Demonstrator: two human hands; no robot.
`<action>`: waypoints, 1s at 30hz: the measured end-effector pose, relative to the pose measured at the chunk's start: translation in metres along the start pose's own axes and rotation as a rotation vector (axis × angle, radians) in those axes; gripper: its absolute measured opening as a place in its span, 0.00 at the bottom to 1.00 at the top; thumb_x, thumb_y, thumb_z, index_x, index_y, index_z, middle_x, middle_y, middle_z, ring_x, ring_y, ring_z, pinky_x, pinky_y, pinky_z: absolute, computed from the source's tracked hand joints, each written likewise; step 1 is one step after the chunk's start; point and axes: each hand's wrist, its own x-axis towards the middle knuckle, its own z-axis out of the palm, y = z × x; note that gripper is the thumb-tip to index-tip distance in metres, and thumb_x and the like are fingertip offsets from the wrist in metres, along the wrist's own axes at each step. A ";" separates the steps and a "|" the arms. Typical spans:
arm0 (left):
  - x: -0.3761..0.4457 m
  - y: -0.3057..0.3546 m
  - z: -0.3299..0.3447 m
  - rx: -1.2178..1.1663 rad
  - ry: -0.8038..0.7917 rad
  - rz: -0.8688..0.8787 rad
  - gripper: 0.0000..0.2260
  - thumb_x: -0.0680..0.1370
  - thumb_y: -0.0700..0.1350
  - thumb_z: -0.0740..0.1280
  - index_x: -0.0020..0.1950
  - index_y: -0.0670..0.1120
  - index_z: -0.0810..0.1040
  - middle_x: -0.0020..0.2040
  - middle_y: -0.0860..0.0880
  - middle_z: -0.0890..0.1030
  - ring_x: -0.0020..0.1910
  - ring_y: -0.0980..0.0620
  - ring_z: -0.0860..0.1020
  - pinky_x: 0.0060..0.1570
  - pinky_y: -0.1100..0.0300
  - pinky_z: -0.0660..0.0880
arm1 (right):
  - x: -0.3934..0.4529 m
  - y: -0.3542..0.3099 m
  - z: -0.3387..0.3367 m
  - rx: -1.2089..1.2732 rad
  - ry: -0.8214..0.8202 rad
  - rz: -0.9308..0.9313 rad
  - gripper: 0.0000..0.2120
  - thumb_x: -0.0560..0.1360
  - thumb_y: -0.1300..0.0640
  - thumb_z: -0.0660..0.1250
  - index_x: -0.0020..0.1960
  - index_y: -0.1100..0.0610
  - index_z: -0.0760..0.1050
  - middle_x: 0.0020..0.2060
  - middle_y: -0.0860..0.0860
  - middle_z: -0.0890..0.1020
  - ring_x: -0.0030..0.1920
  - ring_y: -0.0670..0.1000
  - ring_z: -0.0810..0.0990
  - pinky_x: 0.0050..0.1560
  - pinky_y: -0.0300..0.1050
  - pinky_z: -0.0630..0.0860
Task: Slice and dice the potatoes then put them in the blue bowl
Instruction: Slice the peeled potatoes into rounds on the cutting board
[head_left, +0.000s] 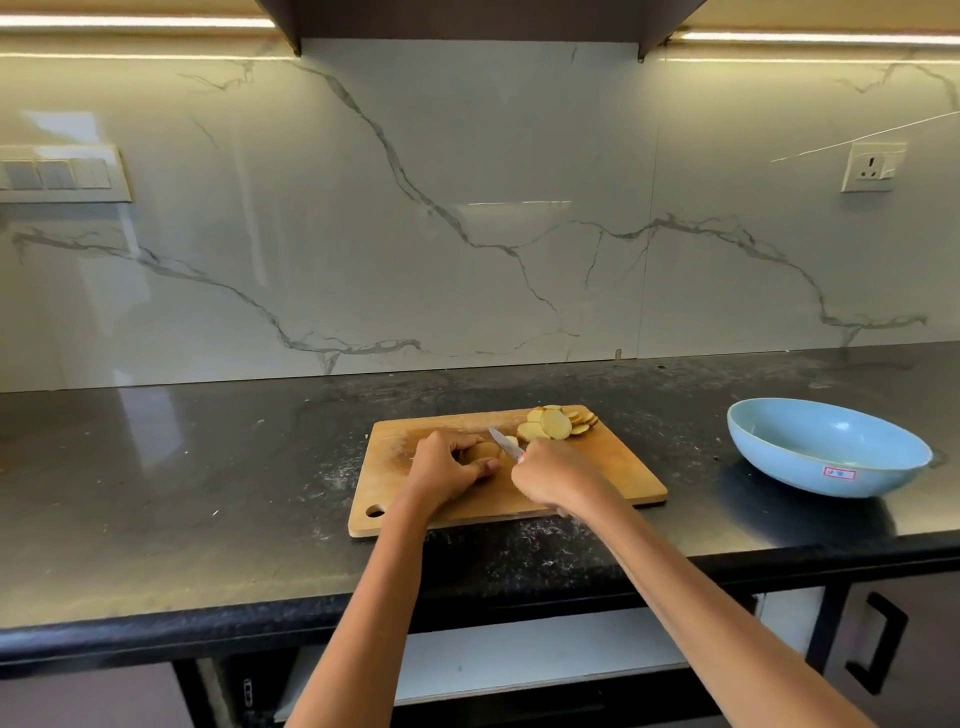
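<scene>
A wooden cutting board (613, 467) lies on the dark counter. My left hand (447, 465) grips a brown potato piece (485, 451) at the board's middle. My right hand (553, 475) holds a small knife (503, 441) whose blade rests against the right end of that piece. A pile of round potato slices (556, 422) sits at the board's far right corner. The blue bowl (826, 449) stands to the right of the board and looks empty.
The black counter (208, 493) runs left and right, with a marble backsplash behind. A wall socket (872, 167) is at the upper right and a switch panel (57, 174) at the left. Dark cabinet fronts with a handle (878, 642) lie below the counter edge.
</scene>
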 end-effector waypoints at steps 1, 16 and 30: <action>-0.001 0.001 0.000 0.009 0.003 0.000 0.10 0.73 0.47 0.71 0.53 0.45 0.82 0.48 0.47 0.83 0.47 0.48 0.78 0.48 0.56 0.74 | 0.003 -0.004 0.000 0.007 -0.009 -0.002 0.14 0.80 0.57 0.54 0.58 0.63 0.72 0.30 0.51 0.69 0.28 0.47 0.66 0.26 0.39 0.60; -0.001 0.002 -0.001 0.003 0.006 0.013 0.14 0.73 0.46 0.71 0.58 0.46 0.80 0.48 0.53 0.81 0.44 0.56 0.73 0.37 0.73 0.66 | 0.006 -0.002 -0.001 0.050 -0.091 -0.007 0.21 0.78 0.63 0.52 0.71 0.61 0.63 0.41 0.58 0.76 0.27 0.49 0.69 0.25 0.39 0.64; -0.001 0.002 0.004 0.049 0.043 0.000 0.10 0.74 0.48 0.70 0.53 0.45 0.81 0.39 0.54 0.78 0.36 0.59 0.71 0.30 0.71 0.63 | -0.008 0.012 0.006 -0.101 -0.172 -0.006 0.12 0.76 0.64 0.55 0.58 0.62 0.69 0.37 0.56 0.74 0.27 0.50 0.72 0.24 0.39 0.66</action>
